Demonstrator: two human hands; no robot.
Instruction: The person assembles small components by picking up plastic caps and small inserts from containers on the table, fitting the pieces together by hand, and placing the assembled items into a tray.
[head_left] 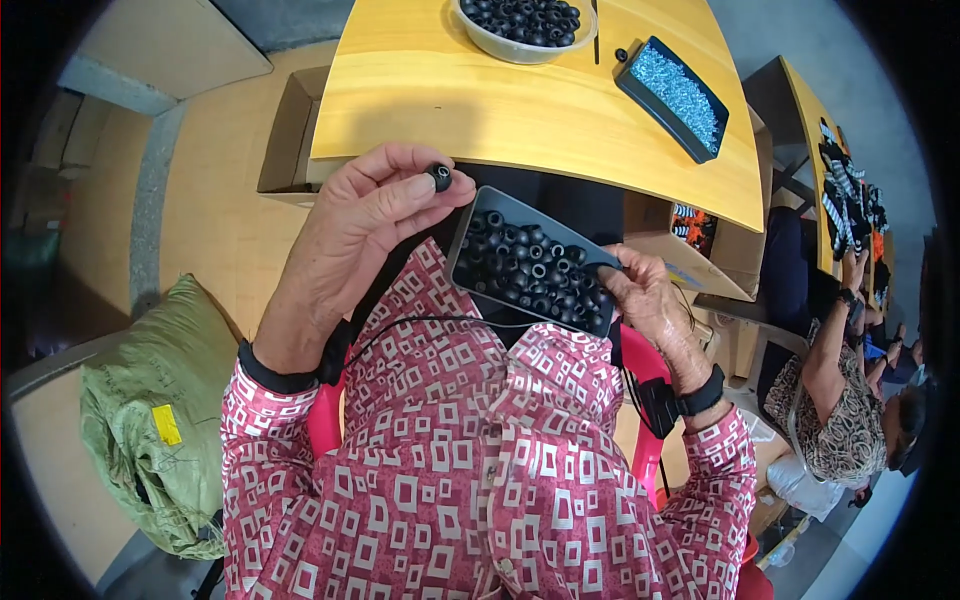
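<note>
Between the thumb and fingers of my left hand is a small round black piece with a hole in its end, like a bead. It is held up just left of a dark rectangular tray. My right hand grips that tray by its right end, thumb over the rim, above my lap. Inside the tray lie many loose black beads of the same kind, some with their holes facing up.
On the yellow table stand a clear bowl of black beads and a black tray of small shiny pale-blue pieces. Cardboard boxes sit beneath. A green sack lies at left. Another person works at a table on the right.
</note>
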